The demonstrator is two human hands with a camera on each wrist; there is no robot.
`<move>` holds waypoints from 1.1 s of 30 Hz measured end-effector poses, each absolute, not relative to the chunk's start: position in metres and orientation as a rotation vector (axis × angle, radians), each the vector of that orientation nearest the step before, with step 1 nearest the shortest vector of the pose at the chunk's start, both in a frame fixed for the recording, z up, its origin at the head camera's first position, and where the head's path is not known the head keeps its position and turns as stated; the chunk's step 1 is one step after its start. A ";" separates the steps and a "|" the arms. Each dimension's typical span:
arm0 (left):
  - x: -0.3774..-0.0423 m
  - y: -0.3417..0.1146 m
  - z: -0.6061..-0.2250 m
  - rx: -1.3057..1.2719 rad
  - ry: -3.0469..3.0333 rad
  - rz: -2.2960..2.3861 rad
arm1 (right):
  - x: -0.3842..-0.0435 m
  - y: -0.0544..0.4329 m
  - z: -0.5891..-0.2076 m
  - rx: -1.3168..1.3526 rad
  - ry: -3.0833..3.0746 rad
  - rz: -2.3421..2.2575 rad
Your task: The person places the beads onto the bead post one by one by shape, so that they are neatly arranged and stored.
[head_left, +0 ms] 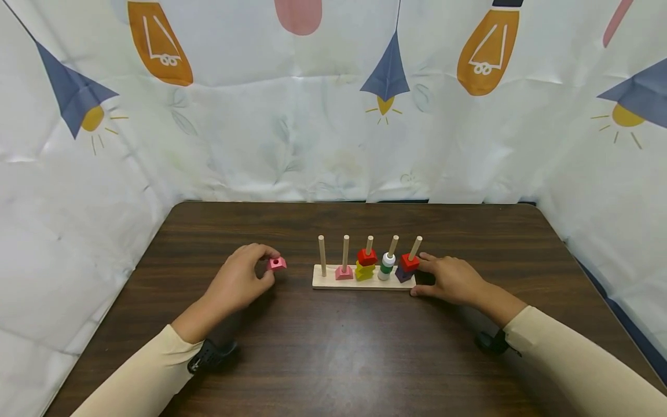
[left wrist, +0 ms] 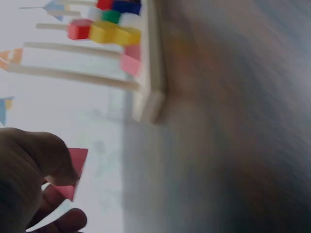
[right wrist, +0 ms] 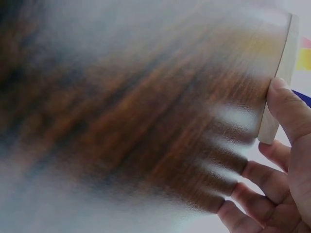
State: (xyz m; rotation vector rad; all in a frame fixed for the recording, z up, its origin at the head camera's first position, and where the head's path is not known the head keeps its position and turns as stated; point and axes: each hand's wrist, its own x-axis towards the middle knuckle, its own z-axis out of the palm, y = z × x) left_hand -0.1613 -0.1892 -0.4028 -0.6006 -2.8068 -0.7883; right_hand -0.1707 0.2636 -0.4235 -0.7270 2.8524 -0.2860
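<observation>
My left hand (head_left: pixel 235 281) pinches a small pink block (head_left: pixel 277 264) with a hole in its top, held left of a wooden peg board (head_left: pixel 365 285). The board carries several upright pegs. Its leftmost peg (head_left: pixel 322 255) is bare; a pink block (head_left: pixel 344 274) sits low on the second. Yellow pieces (head_left: pixel 364 273) under a red one (head_left: pixel 367 258) fill the middle peg. White and green rings (head_left: pixel 386 267) are on the fourth, and a red block (head_left: pixel 409 263) above a dark blue one (head_left: pixel 403 275) on the last. My right hand (head_left: pixel 453 281) grips the board's right end, thumb on the front edge.
The board stands on a dark wood-grain table (head_left: pixel 333 359). A white curtain (head_left: pixel 323 145) printed with lamps and bulbs hangs behind and along both sides. Each wrist wears a dark strap; the left one (head_left: pixel 208 354) is near the table's surface.
</observation>
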 end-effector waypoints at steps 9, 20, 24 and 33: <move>-0.163 -0.163 -0.360 -0.749 -2.515 -1.005 | -0.172 0.264 -0.424 -0.750 2.867 -0.284; -0.167 -0.122 -0.336 -0.923 -2.311 -1.178 | -0.171 0.264 -0.425 -0.743 2.859 -0.289; -0.170 -0.108 -0.336 -0.964 -2.300 -1.204 | -0.171 0.264 -0.424 -0.740 2.857 -0.293; -0.172 -0.089 -0.342 -0.958 -2.417 -1.264 | -0.171 0.263 -0.423 -0.739 2.849 -0.298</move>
